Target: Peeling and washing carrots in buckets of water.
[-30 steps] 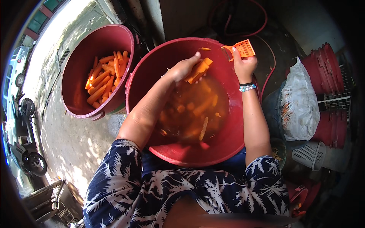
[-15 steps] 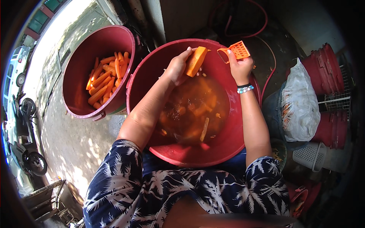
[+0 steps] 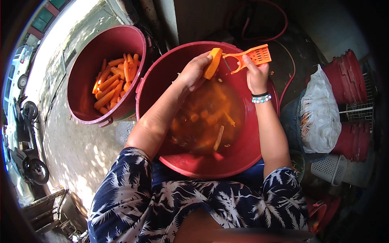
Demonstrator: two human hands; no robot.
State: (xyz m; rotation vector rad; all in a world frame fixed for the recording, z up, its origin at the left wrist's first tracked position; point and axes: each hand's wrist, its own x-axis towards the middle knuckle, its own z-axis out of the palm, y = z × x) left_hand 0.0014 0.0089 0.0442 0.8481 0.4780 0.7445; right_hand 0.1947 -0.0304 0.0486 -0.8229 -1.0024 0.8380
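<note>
A thick orange carrot [image 3: 213, 64] is gripped in my left hand [image 3: 195, 73], held over the far part of a large red tub [image 3: 251, 133]. My right hand [image 3: 257, 77] is closed around the grated handle of an orange plastic peeler [image 3: 253, 56]. The peeler's blade end points left, close to the carrot's upper end; whether they touch I cannot tell. Below my hands, murky brownish water [image 3: 202, 121] fills the bottom of the tub, with carrots under it and a strip of peel [image 3: 219, 137] afloat.
At the left stands a red bucket [image 3: 83, 89] with several peeled carrots [image 3: 111, 83]. On the right are a white sack [image 3: 320, 113] on a dark barrel, stacked red buckets [image 3: 344, 77] and a white perforated basket [image 3: 330, 169]. A hose [image 3: 283, 20] lies beyond the tub.
The peeler has turned so its length shows, and its blade end has come up toward the carrot. My left hand has turned the carrot slightly. Another strip of peel shows in the water.
</note>
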